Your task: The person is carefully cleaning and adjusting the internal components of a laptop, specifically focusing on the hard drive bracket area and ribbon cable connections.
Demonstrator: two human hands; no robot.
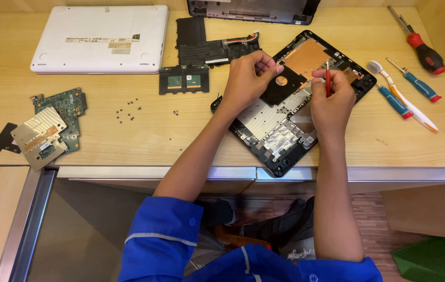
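The left hand covers part of the black flap it grips on the opened laptop base, at the centre of the frame. The right hand hides most of the red-handled tool; its tip cannot be made out. A second dark laptop shell is cut off by the upper edge, as is the shaft of the red-and-black screwdriver at upper right. The small screws left of centre are too small to tell their kind. A green object is cropped at the lower right corner. Labels on the white laptop, upper left, are illegible.
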